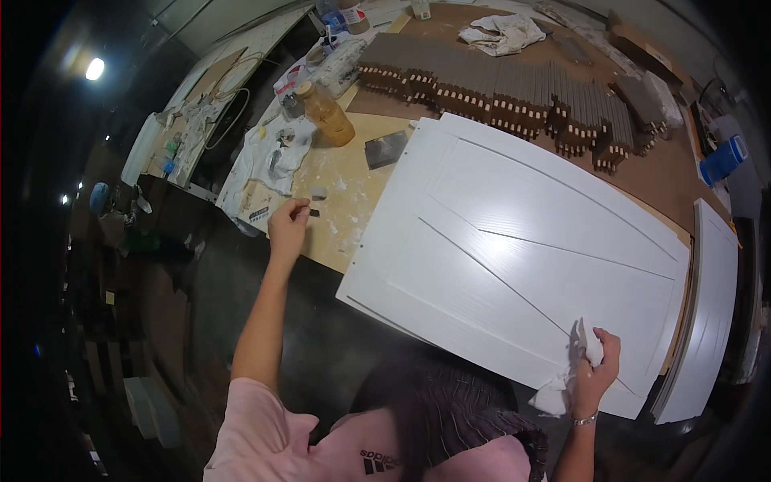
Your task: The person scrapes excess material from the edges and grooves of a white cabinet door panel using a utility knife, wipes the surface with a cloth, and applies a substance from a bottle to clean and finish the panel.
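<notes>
White and faintly ribbed, a large flat painted door panel (pixel 514 241) with shallow diagonal grooves lies across the plywood workbench (pixel 353 173), its long axis running from the upper left toward the lower right, the near corner overhanging the bench edge toward the person.

Over that lower right corner the right hand (pixel 596 371) is closed around a crumpled white rag (pixel 558 392) and what looks like a thin grey blade or scraper, fingers curled tight on both; the rag hangs below the fist. This hand is right at the panel, above its near edge.

Well apart, off the panel's left side, the left hand (pixel 287 225) reaches out to the bare bench. Its fingertips are pressed together, pinching a small dark object (pixel 312 213) too small to identify. Just beyond it sits a small pale grey lump (pixel 319 193), amid smears of white filler or dust on the wood.

Farther back on the bench stand an amber plastic bottle (pixel 327 114), a dark flat square scraper blade (pixel 386 149) just beside the panel's upper left edge, and stained white cloths (pixel 269 157). Rows of dark brown wooden sticks with pale ends (pixel 514 100) lie behind the panel. A second white panel (pixel 707 321) leans at the right. The surrounding workshop is dim, with a lamp (pixel 95 69) at upper left.
</notes>
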{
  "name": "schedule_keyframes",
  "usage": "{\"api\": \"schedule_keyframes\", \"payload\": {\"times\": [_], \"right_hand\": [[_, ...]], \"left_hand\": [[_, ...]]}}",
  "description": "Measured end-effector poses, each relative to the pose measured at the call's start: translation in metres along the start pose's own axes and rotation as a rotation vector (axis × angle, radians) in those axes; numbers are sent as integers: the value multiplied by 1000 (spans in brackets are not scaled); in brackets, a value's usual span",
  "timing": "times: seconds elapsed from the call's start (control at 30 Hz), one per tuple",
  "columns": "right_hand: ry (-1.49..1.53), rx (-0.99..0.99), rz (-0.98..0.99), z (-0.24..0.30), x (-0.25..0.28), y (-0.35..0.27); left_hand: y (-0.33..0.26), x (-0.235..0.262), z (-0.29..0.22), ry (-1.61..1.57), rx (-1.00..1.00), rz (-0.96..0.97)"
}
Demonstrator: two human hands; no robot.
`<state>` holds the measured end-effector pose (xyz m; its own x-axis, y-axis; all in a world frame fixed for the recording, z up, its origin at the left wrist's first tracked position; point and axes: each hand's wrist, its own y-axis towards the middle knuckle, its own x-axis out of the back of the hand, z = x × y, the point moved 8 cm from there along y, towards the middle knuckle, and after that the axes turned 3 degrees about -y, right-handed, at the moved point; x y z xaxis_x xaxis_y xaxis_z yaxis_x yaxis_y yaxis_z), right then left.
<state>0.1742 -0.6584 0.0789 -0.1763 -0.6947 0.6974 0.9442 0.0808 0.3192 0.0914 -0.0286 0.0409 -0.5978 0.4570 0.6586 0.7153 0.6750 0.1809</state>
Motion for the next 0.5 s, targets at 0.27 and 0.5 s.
{"api": "schedule_keyframes", "payload": {"times": [0.27,0.5], "right_hand": [[-273,46,-34,18,-18,2],[-397,54,-31,17,-18,-1]], "left_hand": [[70,-32,40,328,-354,131],[-48,-50,-124,-189,-393,525]]}}
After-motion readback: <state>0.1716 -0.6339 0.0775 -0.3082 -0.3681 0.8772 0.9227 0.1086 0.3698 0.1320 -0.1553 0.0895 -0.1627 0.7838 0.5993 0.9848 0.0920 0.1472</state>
